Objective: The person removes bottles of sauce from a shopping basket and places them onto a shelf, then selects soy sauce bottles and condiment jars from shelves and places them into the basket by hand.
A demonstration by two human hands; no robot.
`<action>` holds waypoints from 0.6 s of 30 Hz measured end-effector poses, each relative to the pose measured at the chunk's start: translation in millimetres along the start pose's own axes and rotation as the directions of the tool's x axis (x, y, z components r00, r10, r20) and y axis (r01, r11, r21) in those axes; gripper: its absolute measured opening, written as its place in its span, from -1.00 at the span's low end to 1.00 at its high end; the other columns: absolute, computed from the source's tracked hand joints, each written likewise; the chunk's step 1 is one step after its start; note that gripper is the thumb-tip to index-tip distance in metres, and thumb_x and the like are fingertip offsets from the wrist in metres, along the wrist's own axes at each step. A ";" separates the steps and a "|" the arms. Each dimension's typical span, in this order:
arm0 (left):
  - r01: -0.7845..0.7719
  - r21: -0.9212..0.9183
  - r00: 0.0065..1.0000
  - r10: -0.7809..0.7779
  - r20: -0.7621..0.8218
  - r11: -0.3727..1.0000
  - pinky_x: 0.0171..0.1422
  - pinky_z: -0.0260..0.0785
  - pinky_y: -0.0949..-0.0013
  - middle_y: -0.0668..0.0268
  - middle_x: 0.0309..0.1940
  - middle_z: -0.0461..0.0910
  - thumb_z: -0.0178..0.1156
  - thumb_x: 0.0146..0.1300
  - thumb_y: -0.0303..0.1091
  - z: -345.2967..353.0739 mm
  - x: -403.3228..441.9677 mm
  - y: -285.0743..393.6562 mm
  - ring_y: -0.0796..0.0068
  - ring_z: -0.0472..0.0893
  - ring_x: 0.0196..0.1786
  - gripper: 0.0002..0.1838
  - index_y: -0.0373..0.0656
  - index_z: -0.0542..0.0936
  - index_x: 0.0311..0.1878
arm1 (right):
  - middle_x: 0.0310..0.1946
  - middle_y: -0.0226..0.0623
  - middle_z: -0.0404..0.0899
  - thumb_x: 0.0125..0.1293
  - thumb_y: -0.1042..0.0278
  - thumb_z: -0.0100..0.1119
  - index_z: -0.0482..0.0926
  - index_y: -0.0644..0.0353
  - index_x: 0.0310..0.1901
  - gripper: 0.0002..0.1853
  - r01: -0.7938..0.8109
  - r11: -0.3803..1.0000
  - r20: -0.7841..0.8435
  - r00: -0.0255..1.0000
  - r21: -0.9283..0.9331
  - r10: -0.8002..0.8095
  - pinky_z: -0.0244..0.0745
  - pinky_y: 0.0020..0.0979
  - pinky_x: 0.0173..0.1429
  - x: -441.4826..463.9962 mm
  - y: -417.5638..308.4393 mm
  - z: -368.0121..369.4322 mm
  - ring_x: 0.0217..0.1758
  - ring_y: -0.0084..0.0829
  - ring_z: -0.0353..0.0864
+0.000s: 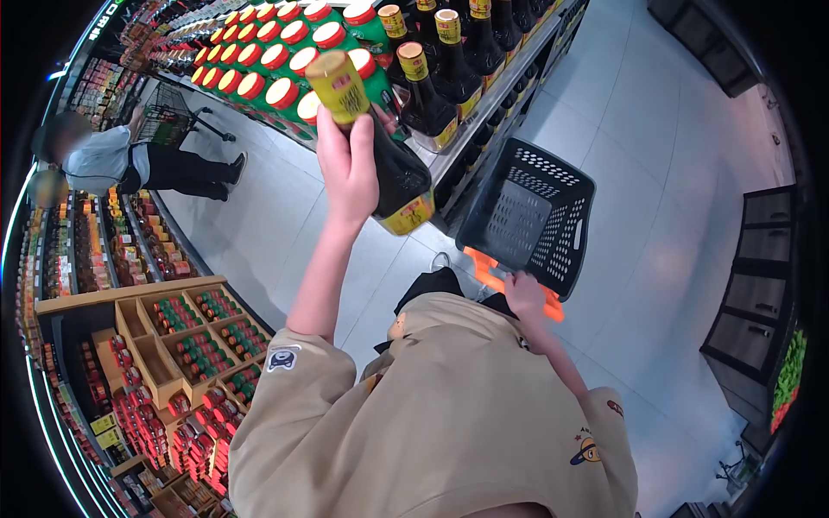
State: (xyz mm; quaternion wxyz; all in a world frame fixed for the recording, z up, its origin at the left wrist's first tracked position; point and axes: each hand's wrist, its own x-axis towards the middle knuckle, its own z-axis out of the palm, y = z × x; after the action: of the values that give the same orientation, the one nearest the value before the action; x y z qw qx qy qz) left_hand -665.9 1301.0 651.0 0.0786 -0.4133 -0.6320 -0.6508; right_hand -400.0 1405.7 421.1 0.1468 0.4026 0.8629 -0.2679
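Tilted dark bottle (399, 177), black basket (523, 211)

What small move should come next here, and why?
Probably lower the dark sauce bottle toward the black shopping basket: the left hand holds it up by its neck, the right hand grips the orange handle, and the basket's top is open.

Shelf unit (469, 129) before me: lidded jars (281, 92) stand to the left, sauce bottles (425, 104) to their right. One held bottle (395, 173) is in my left hand (349, 168), in front of these rows. Shopping basket (516, 207) lies just right of the shelf unit, its handle (484, 272) towards me, under my right hand (525, 298). At my left, small jars (202, 352) sit in a compartment display (157, 358). Ahead-left, a person (99, 162) stands beside a shopping cart (169, 112). Far right: drawer cabinets (758, 272).
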 end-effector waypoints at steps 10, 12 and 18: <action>0.694 -0.488 0.713 -0.600 0.363 0.529 -0.35 0.42 0.44 0.23 -0.45 0.51 -0.13 0.34 -0.13 63.2 16.9 -5.3 0.44 0.54 -0.42 -0.69 -0.24 0.35 -0.21 | 0.26 -0.06 0.16 0.25 -0.34 -0.38 -0.01 0.18 0.33 -0.18 -0.274 -0.175 0.138 0.825 0.946 -0.547 0.14 -0.11 0.30 -9.5 -85.8 -106.5 0.26 -0.13 0.26; 0.738 -0.496 0.661 -0.636 0.398 0.457 -0.37 0.43 0.42 0.23 -0.47 0.51 -0.12 0.33 -0.13 80.1 20.5 -14.1 0.42 0.55 -0.43 -0.69 -0.22 0.37 -0.25 | 0.22 0.12 0.15 0.18 -0.44 -0.40 -0.01 0.24 0.32 -0.09 -0.439 -0.345 0.132 0.754 0.830 -0.643 0.25 0.04 0.20 -1.1 -81.1 -98.3 0.20 0.10 0.29; 0.814 -0.447 0.570 -0.653 0.498 0.371 -0.37 0.48 0.34 0.21 -0.48 0.52 -0.09 0.33 -0.14 117.1 21.5 -35.4 0.39 0.57 -0.45 -0.72 -0.20 0.34 -0.27 | 0.07 0.07 0.33 0.22 -0.38 -0.38 0.12 0.29 0.26 -0.15 -0.366 -0.459 0.069 0.835 0.809 -0.545 0.44 -0.08 -0.03 2.3 -77.0 -99.9 -0.07 -0.02 0.50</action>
State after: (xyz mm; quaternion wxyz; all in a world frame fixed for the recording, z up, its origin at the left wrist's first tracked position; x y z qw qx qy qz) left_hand -650.5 1420.6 621.5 -0.4421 -0.1596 -0.4924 -0.7325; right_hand -464.7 1424.1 527.8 -0.0712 0.1451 0.1581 -0.9741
